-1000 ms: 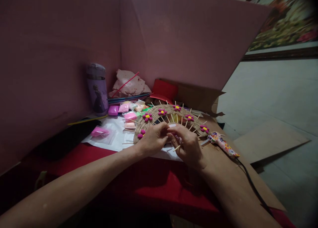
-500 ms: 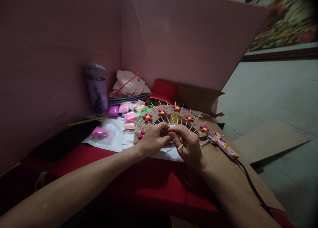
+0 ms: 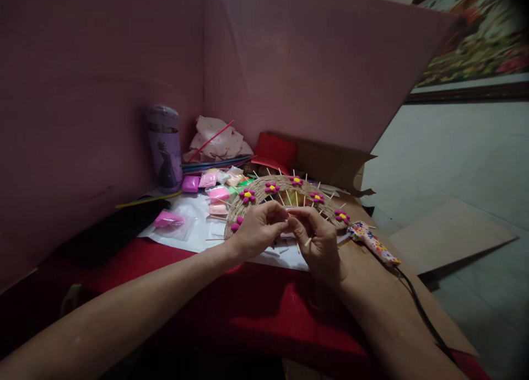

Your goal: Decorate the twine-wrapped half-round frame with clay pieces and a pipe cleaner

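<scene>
A half-round woven twine piece (image 3: 264, 188) with thin wooden sticks poking out and several pink clay flowers (image 3: 247, 196) lies on the table in front of me. My left hand (image 3: 258, 229) and my right hand (image 3: 318, 239) meet at its inner edge, fingertips pinched together. A thin wooden stick (image 3: 308, 240) shows between my right fingers. What the left fingers pinch is too small to make out.
Packets of coloured clay (image 3: 217, 193) lie on white sheets behind the piece. A purple bottle (image 3: 165, 147) stands at the back left. A flower-patterned glue gun (image 3: 370, 241) with a black cord lies to the right. A red cloth (image 3: 264, 308) covers the near table; pink boards (image 3: 289, 54) wall it.
Both hands have shifted slightly right and stay pinched together; the stick in my right fingers has tilted a little. The woven piece has not moved.
</scene>
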{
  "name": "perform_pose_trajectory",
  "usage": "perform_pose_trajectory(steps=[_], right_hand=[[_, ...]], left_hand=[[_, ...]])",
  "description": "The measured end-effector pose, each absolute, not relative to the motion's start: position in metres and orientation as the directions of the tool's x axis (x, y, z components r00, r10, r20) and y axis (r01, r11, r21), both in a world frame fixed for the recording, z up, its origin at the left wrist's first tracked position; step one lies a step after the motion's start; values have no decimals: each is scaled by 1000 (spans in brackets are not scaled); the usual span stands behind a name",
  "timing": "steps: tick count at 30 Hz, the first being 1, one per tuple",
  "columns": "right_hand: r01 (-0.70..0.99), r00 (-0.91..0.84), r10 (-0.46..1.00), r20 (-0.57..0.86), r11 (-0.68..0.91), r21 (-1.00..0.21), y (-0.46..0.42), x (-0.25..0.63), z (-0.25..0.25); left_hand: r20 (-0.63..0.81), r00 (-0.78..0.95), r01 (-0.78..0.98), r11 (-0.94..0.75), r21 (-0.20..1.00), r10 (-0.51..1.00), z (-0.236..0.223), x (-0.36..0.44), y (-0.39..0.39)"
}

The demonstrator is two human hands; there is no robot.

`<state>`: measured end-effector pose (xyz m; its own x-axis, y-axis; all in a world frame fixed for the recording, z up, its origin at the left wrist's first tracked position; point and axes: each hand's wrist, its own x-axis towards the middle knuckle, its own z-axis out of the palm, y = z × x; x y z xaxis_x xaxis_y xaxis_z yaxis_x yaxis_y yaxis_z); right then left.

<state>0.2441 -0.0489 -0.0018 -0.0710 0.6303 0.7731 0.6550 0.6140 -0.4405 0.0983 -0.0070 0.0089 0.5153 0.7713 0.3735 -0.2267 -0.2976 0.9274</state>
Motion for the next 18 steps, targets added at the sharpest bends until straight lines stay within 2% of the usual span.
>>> perform_pose_trajectory(steps=[10,18], right_hand=[[722,-46,617,785,564,-400,-49,243,-1],[739,-50,625,779,548,-392,-49,243,-1]], left_hand=[[473,422,-262,-396,880,773,9,98,-6],[546,384,-209,-505,837,745,8,96,-8]])
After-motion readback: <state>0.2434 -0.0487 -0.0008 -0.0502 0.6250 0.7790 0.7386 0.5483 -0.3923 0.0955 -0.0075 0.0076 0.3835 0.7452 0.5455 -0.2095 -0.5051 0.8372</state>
